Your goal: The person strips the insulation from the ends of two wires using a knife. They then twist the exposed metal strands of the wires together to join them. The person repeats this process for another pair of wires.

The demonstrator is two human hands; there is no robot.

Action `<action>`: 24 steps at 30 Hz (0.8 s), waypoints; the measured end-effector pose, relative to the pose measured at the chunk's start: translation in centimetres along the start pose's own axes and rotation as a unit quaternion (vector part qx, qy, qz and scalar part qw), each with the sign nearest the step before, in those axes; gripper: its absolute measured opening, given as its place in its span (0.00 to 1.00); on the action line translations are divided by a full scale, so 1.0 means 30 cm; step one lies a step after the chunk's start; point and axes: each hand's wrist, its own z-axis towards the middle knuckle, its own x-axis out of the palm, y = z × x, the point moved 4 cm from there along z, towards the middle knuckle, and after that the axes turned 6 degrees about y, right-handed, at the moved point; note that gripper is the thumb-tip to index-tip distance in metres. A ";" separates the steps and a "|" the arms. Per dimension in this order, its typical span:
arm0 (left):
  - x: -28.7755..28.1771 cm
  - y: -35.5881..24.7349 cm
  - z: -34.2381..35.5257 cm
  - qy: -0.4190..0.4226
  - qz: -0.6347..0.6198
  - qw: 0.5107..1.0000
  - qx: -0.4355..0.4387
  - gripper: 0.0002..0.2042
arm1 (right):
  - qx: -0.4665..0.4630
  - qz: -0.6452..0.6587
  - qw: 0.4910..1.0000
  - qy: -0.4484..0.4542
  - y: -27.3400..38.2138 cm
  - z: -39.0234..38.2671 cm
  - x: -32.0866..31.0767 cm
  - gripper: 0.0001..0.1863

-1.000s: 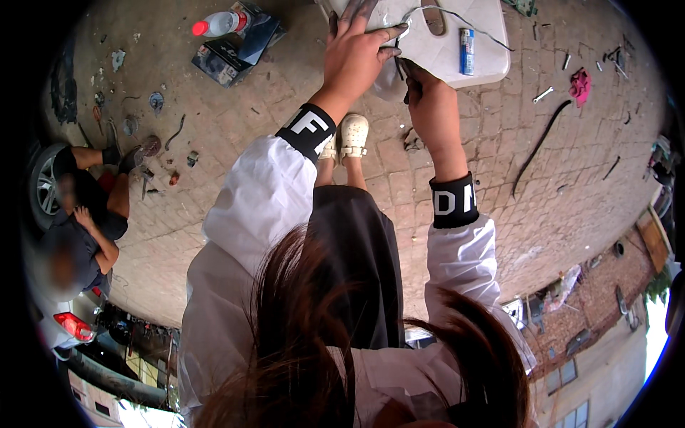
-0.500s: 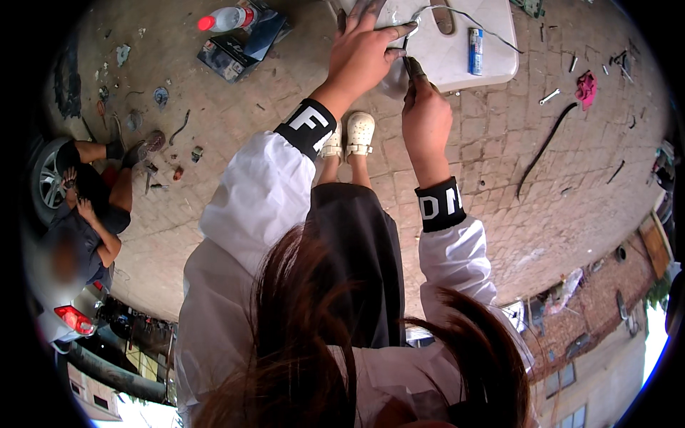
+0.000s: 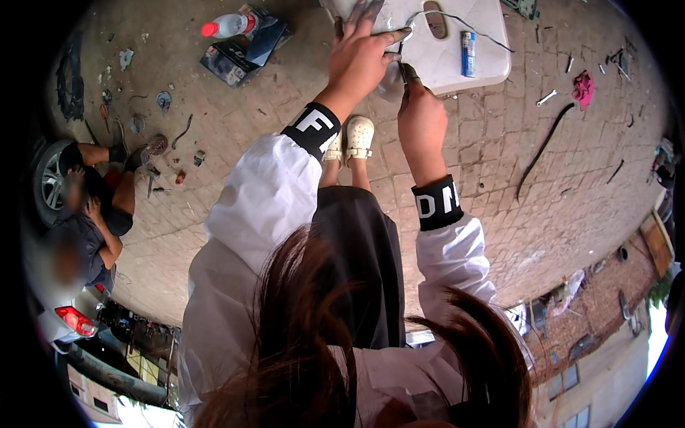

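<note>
At the near edge of a white plastic stool, both of my hands are at work on a thin dark wire. It curves over the stool top and runs down past my left fingertips. My left hand has thumb and index finger closing around the wire, its other fingers stretched over the stool and darkly smudged. Just right of it, my right hand is closed, thumb and index pinched at the wire's dark lower part. Its exact end is hidden by the fingers. A small blue-and-white tube lies on the stool.
Left of the stool are a bottle with a red cap and a dark box. A wrench, pink cloth and black hose lie on the brick paving. Another person sits by a wheel.
The stool and floor things shift slightly in view. My hands stay at the wire, and the right hand sits slightly lower against the stool edge. The seated person's hand has moved.
</note>
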 end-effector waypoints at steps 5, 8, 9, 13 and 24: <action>0.001 0.001 0.000 -0.005 -0.022 1.000 0.003 0.21 | -0.018 0.011 0.999 -0.031 -0.002 -0.007 0.003 0.21; -0.001 0.000 0.001 -0.006 -0.029 1.000 0.001 0.21 | -0.018 0.008 0.999 -0.028 -0.004 -0.009 0.007 0.21; -0.002 0.000 0.001 -0.007 -0.033 0.999 0.002 0.21 | -0.015 0.003 1.000 -0.021 -0.007 -0.008 0.009 0.22; -0.004 0.003 -0.003 -0.008 -0.041 0.999 0.000 0.21 | -0.023 0.018 0.999 -0.033 -0.001 -0.017 0.006 0.22; -0.002 0.009 -0.001 -0.016 -0.042 0.999 0.005 0.20 | -0.004 0.027 0.998 -0.049 -0.010 -0.038 0.031 0.20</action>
